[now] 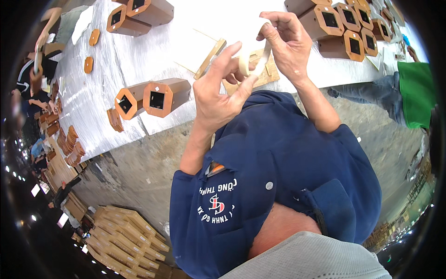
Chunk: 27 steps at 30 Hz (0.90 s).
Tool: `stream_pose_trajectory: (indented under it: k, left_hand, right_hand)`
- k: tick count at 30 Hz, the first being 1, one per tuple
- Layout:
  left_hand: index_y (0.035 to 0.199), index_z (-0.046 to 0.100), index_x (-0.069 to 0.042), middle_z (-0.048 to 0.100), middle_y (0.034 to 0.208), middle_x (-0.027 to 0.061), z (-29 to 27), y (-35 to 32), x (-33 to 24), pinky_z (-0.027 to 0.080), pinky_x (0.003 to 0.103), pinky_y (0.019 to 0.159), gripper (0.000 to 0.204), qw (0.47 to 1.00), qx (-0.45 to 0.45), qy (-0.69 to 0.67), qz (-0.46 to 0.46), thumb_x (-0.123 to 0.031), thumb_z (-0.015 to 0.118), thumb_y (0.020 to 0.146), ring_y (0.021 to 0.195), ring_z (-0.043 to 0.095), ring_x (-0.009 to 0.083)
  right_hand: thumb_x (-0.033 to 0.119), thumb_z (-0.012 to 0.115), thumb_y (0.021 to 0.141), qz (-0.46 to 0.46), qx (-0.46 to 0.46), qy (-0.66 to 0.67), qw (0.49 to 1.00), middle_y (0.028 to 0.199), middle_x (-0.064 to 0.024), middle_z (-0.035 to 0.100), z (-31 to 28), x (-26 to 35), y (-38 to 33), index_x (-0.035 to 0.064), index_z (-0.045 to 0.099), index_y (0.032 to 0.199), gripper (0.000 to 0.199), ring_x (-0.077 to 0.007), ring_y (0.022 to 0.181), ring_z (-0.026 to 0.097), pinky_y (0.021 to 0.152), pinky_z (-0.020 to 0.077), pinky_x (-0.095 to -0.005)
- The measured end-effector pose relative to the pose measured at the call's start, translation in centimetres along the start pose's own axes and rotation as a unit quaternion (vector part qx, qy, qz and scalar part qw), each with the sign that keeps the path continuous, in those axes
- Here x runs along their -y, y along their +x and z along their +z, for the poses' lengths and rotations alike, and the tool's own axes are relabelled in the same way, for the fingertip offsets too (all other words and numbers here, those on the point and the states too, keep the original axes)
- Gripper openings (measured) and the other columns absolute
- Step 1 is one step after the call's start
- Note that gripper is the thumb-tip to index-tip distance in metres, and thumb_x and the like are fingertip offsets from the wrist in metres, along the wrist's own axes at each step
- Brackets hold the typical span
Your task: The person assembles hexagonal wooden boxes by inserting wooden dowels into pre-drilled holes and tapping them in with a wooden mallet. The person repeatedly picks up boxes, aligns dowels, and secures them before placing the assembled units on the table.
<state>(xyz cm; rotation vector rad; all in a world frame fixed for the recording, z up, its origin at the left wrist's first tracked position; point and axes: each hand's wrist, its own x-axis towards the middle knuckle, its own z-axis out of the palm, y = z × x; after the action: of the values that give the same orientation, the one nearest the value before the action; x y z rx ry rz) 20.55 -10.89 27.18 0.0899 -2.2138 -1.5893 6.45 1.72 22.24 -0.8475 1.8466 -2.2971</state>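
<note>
A cream roll of tape is in my left hand, with the fingers and thumb curled round it. My right hand pinches a pale strip of tape between thumb and fingers, a little above and to the right of the roll. Both hands are raised over the table's near edge. Beyond my left hand lies a narrow wooden bar. A light wooden board shows on the table behind the tape, partly hidden by my hands.
Brown octagonal wooden tubes lie left, far left and in a stack at right. Small octagonal plates rest on the plastic-covered table. A person in green stands right; cartons sit behind me.
</note>
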Motion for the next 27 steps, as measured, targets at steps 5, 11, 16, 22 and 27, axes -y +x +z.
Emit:
stream_pose_trajectory:
  k: [5, 11, 16, 22, 27]
  left_hand:
    - [0.133, 0.049, 0.005, 0.071, 0.087, 0.013, 0.0, 1.9, 0.7, 0.056, 0.025, 0.061, 0.052, 0.968, -0.034, -0.237, -0.073, -0.004, 0.071, 0.087, 0.069, 0.067, 0.0141]
    - [0.136, 0.045, 0.006, 0.069, 0.085, 0.0152, -0.4, 2.5, 2.1, 0.059, 0.027, 0.056, 0.049, 0.93, -0.019, -0.357, -0.079, -0.015, 0.062, 0.095, 0.066, 0.068, 0.0164]
    - [0.133, 0.048, 0.004, 0.068, 0.085, 0.0149, -0.1, 2.4, 2.2, 0.059, 0.026, 0.052, 0.043, 0.895, -0.066, -0.423, -0.122, -0.018, 0.057, 0.098, 0.064, 0.068, 0.0161]
    - [0.131, 0.052, 0.002, 0.068, 0.088, 0.014, -0.2, 2.8, 1.7, 0.057, 0.025, 0.053, 0.037, 0.903, -0.078, -0.399, -0.142, -0.018, 0.053, 0.1, 0.067, 0.068, 0.0146]
    - [0.129, 0.052, 0.002, 0.07, 0.091, 0.0166, -0.1, 3.0, 1.5, 0.058, 0.026, 0.055, 0.036, 0.903, -0.093, -0.39, -0.155, -0.018, 0.054, 0.1, 0.069, 0.071, 0.0173]
  right_hand:
    - [0.011, 0.06, 0.097, 0.062, 0.026, 0.057, 0.996, 0.101, -0.0114, 0.067, -1.2, 0.4, 0.1, -0.001, 0.057, 0.117, 0.024, -0.0135, 0.081, 0.066, 0.071, 0.0558, -0.028]
    - [0.023, 0.057, 0.099, 0.197, 0.096, 0.306, 0.927, 0.1, -0.0103, 0.066, -2.6, 1.1, -0.3, 0.0033, 0.058, 0.126, 0.033, -0.0134, 0.084, 0.065, 0.069, 0.0566, -0.0285]
    - [0.028, 0.054, 0.1, 0.231, 0.094, 0.306, 0.919, 0.098, -0.0109, 0.065, -2.0, 1.0, -0.9, 0.0013, 0.05, 0.135, 0.043, -0.0149, 0.086, 0.064, 0.068, 0.0566, -0.029]
    - [0.03, 0.056, 0.1, 0.272, 0.107, 0.229, 0.929, 0.096, -0.0093, 0.065, -2.0, 0.4, -1.5, 0.0004, 0.051, 0.134, 0.045, -0.0136, 0.08, 0.066, 0.07, 0.0568, -0.0289]
    - [0.031, 0.055, 0.1, 0.284, 0.118, 0.187, 0.933, 0.096, -0.0089, 0.065, -1.8, 0.1, -2.1, 0.0032, 0.057, 0.129, 0.041, -0.0132, 0.08, 0.066, 0.073, 0.0567, -0.0285]
